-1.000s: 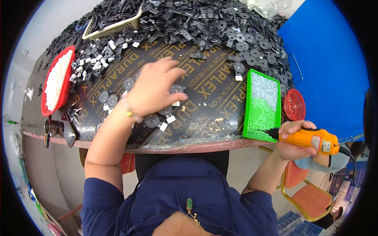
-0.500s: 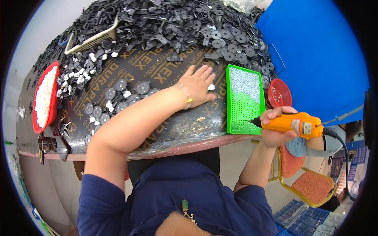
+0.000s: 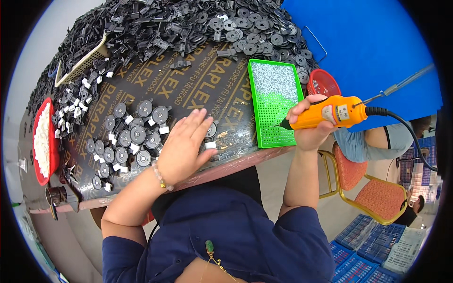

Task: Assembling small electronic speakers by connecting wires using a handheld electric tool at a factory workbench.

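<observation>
My right hand point(image 3: 309, 123) is wrapped round an orange electric screwdriver point(image 3: 347, 112), whose dark tip points left over the perforated part of a green tray point(image 3: 278, 127). Small silvery pieces, probably screws point(image 3: 273, 78), fill the tray's far part. Palm down near the table's front edge, my left hand point(image 3: 186, 147) has its fingers stretched out. Close beside its fingertips and thumb lies a black disc-shaped part point(image 3: 211, 129) with a white block point(image 3: 210, 145) at its near end; whether the hand touches it I cannot tell. Several similar black discs with white blocks point(image 3: 137, 134) are grouped left of that hand.
Black plastic parts point(image 3: 155, 28) are heaped along the table's far side, with loose discs point(image 3: 269, 35) toward the right. A red basin point(image 3: 56, 141) of white pieces stands at left, a beige basket point(image 3: 78, 66) behind it. Beyond the tray sits a red bowl point(image 3: 325, 82).
My left hand has come back toward me and to the left, from beside the green tray to the group of discs. The screwdriver stays in my right hand. The whole view has shifted.
</observation>
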Available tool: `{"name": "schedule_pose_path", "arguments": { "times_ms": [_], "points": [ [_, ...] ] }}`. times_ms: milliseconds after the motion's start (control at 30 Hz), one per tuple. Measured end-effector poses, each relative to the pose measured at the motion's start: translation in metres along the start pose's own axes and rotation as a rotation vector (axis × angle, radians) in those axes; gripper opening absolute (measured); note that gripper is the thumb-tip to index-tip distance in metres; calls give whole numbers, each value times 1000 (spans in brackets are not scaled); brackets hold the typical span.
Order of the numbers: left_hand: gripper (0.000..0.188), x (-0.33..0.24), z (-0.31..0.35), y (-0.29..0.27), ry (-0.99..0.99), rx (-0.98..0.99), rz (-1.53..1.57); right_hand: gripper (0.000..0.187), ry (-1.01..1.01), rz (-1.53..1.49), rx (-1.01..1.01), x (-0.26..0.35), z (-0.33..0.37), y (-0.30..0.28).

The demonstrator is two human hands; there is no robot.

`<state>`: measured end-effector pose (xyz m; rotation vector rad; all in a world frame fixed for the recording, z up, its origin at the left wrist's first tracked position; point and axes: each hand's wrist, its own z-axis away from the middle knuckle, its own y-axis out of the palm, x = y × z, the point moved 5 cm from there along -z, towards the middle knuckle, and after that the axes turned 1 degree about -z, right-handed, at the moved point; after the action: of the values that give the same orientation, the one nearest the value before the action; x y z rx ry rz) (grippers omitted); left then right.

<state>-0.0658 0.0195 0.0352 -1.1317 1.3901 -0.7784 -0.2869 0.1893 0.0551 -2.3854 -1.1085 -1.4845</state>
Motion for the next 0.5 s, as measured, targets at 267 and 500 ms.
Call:
{"name": "schedule_pose_path", "arguments": {
  "times_ms": [267,500],
  "points": [
    [47,22,-3,14,-131,-195,301,82,21,16,31,-1,6,5],
    [49,21,2,14,-111,-253,334,86,30,56,23,2,4,2]
  ]
}}
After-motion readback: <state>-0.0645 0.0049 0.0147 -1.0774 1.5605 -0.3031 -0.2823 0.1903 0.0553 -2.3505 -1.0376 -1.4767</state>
